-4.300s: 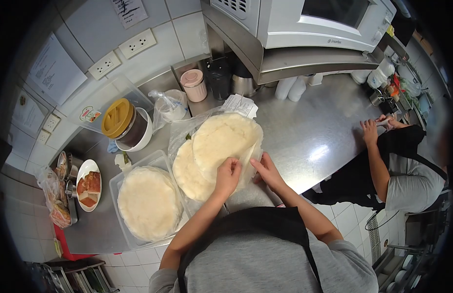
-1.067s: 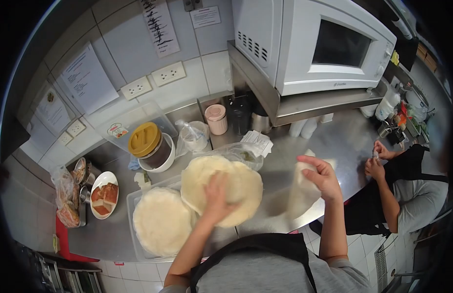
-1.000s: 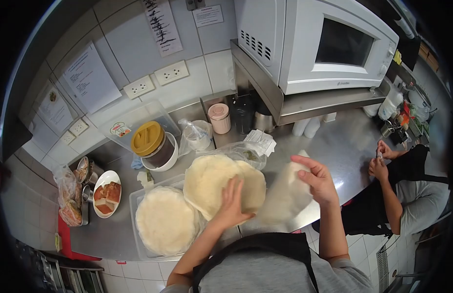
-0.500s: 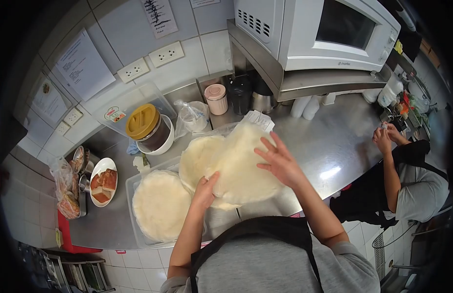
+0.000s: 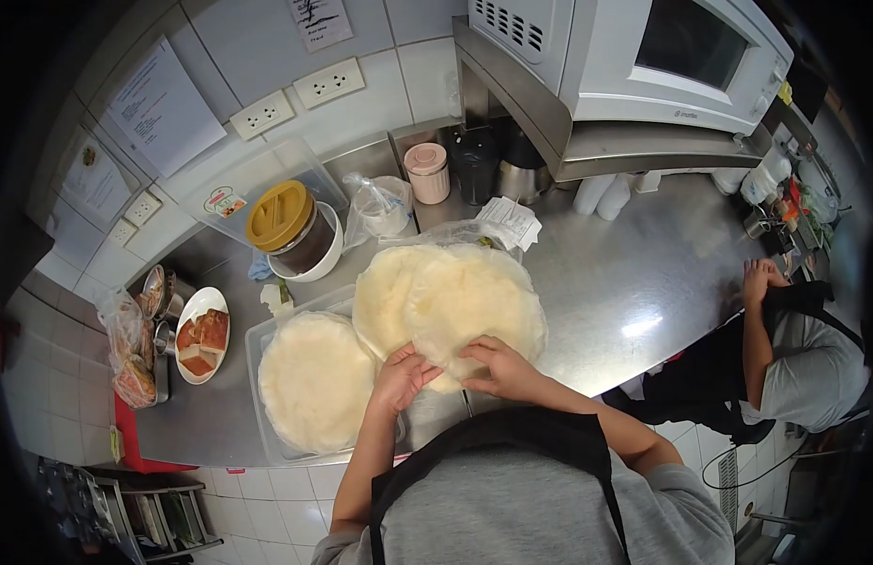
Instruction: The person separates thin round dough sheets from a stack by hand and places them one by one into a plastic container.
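Observation:
A thin, pale round dough sheet (image 5: 479, 301) lies over another stack of sheets (image 5: 380, 292) on the counter. My left hand (image 5: 402, 379) is at its near left edge, thumb and fingers pinched together on the rim. My right hand (image 5: 501, 369) has its fingers curled on the near edge, a short way to the right, gripping the same sheet. Left of them, a further pile of round sheets (image 5: 319, 381) sits in a clear plastic tray (image 5: 255, 405). Clear plastic wrap (image 5: 446, 233) shows behind the stack.
Behind are a yellow-lidded jar (image 5: 279, 217) in a white bowl, a pink canister (image 5: 427, 173) and a paper slip (image 5: 508, 221). A plate of bread (image 5: 202, 336) stands left. The microwave shelf (image 5: 644, 155) overhangs at right; a co-worker (image 5: 785, 348) stands far right.
The sheet that was lifted and tilted between my hands now lies flatter on the stack. My right hand has come down from its right side to the near edge, fingers closing.

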`<state>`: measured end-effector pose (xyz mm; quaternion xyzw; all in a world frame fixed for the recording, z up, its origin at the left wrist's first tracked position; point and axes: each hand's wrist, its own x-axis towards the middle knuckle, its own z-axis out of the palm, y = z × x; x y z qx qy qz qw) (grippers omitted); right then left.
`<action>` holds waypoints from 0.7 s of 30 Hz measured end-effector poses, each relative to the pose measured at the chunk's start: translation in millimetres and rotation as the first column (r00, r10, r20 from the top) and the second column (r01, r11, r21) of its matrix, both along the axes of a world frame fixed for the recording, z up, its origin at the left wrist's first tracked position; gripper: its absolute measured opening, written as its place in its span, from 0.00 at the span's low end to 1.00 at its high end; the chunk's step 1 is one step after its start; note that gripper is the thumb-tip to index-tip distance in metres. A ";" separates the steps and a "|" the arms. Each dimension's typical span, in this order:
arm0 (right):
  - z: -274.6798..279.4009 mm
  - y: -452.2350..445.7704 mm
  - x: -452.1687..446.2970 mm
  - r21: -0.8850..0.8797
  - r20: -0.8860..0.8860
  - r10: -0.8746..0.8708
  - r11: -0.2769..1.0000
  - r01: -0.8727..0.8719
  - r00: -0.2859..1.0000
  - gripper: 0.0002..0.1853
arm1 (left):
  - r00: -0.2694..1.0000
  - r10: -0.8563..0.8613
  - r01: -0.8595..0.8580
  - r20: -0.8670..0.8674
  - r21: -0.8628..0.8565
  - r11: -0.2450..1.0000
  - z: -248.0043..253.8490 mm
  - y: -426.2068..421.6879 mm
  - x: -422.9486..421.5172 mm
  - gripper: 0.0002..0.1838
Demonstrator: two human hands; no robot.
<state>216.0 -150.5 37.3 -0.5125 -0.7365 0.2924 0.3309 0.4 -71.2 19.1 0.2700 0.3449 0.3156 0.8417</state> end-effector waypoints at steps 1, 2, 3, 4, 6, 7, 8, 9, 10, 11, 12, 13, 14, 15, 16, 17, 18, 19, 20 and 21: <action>2.5 0.6 -3.8 0.039 0.043 -0.026 0.999 0.024 0.999 0.24 | 1.000 -0.004 0.004 -0.011 0.017 1.000 2.4 0.0 1.3 0.16; 5.3 1.4 -7.5 0.079 0.085 -0.053 0.996 0.046 0.995 0.26 | 1.000 -0.012 0.012 -0.006 0.024 1.000 3.3 0.6 1.9 0.16; 9.4 3.1 -11.1 0.084 0.091 -0.067 0.995 0.060 0.994 0.26 | 1.000 -0.020 0.020 -0.002 0.031 0.999 3.8 1.2 2.4 0.16; 14.1 5.5 -14.5 0.089 0.097 -0.081 0.993 0.073 0.992 0.26 | 1.000 -0.028 0.028 0.003 0.038 0.999 4.9 1.4 3.0 0.17; 13.7 9.8 -19.7 0.091 0.102 -0.092 0.992 0.082 0.991 0.24 | 1.000 -0.023 0.024 -0.022 0.056 0.998 8.6 0.2 5.3 0.16; 6.6 13.9 -21.6 0.088 0.103 -0.087 0.993 0.079 0.991 0.22 | 0.999 -0.019 0.021 -0.035 0.066 0.998 9.9 -0.2 6.4 0.16; -1.3 17.9 -22.7 0.085 0.103 -0.083 0.994 0.074 0.991 0.19 | 0.999 -0.014 0.017 -0.038 0.072 0.997 9.1 -0.6 6.7 0.16; -11.1 21.8 -21.8 0.073 0.080 -0.076 0.995 0.070 0.994 0.18 | 0.999 -0.010 0.013 -0.041 0.078 0.997 7.5 -0.9 6.7 0.15; -15.2 25.5 -20.9 0.061 0.058 -0.069 0.996 0.066 0.996 0.16 | 0.999 -0.005 0.009 -0.044 0.083 0.996 7.7 -1.3 6.9 0.15; -19.5 27.4 -20.2 0.048 0.036 -0.063 0.997 0.061 0.997 0.14 | 0.999 -0.003 0.007 -0.041 0.086 0.996 8.5 -1.8 6.8 0.15; -23.8 28.1 -19.0 0.013 -0.003 -0.064 0.998 0.064 0.998 0.13 | 0.999 -0.002 0.006 -0.039 0.089 0.996 9.8 -2.6 6.9 0.15; -17.3 28.2 -18.7 -0.023 -0.042 -0.069 0.997 0.068 0.997 0.12 | 0.999 -0.003 0.006 -0.036 0.090 0.996 10.9 -3.2 7.1 0.15; -10.8 27.2 -18.7 -0.058 -0.080 -0.075 0.996 0.071 0.994 0.11 | 0.999 -0.010 0.013 -0.032 0.089 0.996 10.7 -3.0 7.6 0.14; -4.9 25.0 -19.9 -0.034 -0.069 -0.080 0.996 0.077 0.994 0.11 | 0.999 -0.018 0.020 -0.027 0.089 0.996 10.1 -2.2 8.5 0.14; 1.1 22.6 -21.9 -0.009 -0.059 -0.085 0.996 0.084 0.995 0.11 | 0.999 -0.025 0.027 -0.022 0.089 0.996 9.5 -1.1 9.3 0.14; 4.9 21.0 -23.0 0.016 -0.048 -0.090 0.996 0.091 0.995 0.11 | 0.998 -0.025 0.030 -0.052 0.102 0.994 7.8 -0.4 9.7 0.14; 6.7 20.2 -23.4 0.033 -0.025 -0.101 0.994 0.102 0.995 0.11 | 0.996 -0.024 0.033 -0.083 0.114 0.993 5.1 -0.2 9.5 0.15; 7.8 19.5 -23.9 0.050 -0.002 -0.112 0.992 0.112 0.994 0.11 | 0.993 -0.022 0.037 -0.114 0.125 0.991 2.8 0.1 9.3 0.16; 8.2 19.3 -24.3 0.067 0.020 -0.122 0.990 0.120 0.992 0.12 | 0.993 -0.018 0.033 -0.121 0.130 0.991 1.0 0.5 9.5 0.15; 7.7 19.6 -24.6 0.050 0.018 -0.140 0.989 0.139 0.990 0.12 | 0.992 -0.011 0.029 -0.128 0.136 0.990 -0.6 0.7 9.8 0.15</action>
